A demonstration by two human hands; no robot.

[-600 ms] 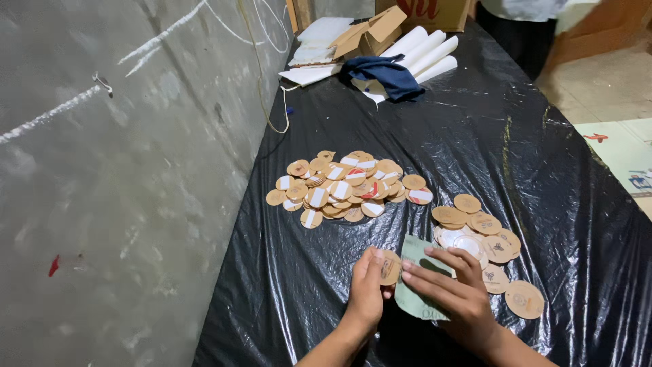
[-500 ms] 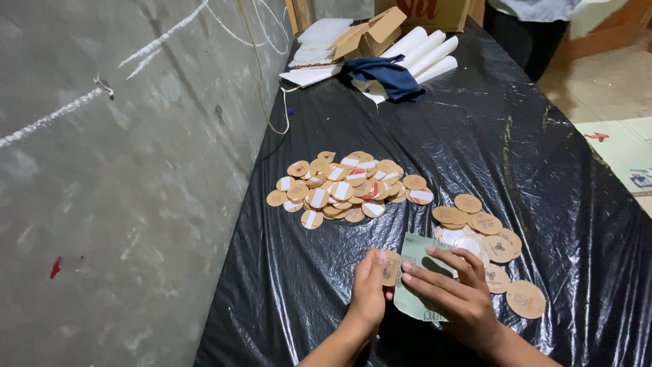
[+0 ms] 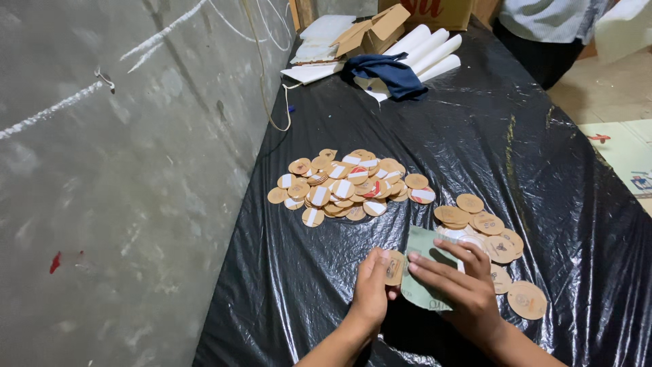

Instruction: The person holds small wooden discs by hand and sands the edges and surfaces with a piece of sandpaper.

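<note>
While the left hand [image 3: 370,292] pinches a light, stiff cardboard disc [image 3: 394,267] by its rim near the table's front edge, the right hand [image 3: 456,285] lies spread on a green sheet [image 3: 422,289].

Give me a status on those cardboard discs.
Done, it seems: a large pile of discs with white strips lies mid-table. In hand: the left hand holds one disc against a green sheet under the right hand. Left: plain discs beside the hands.
</note>
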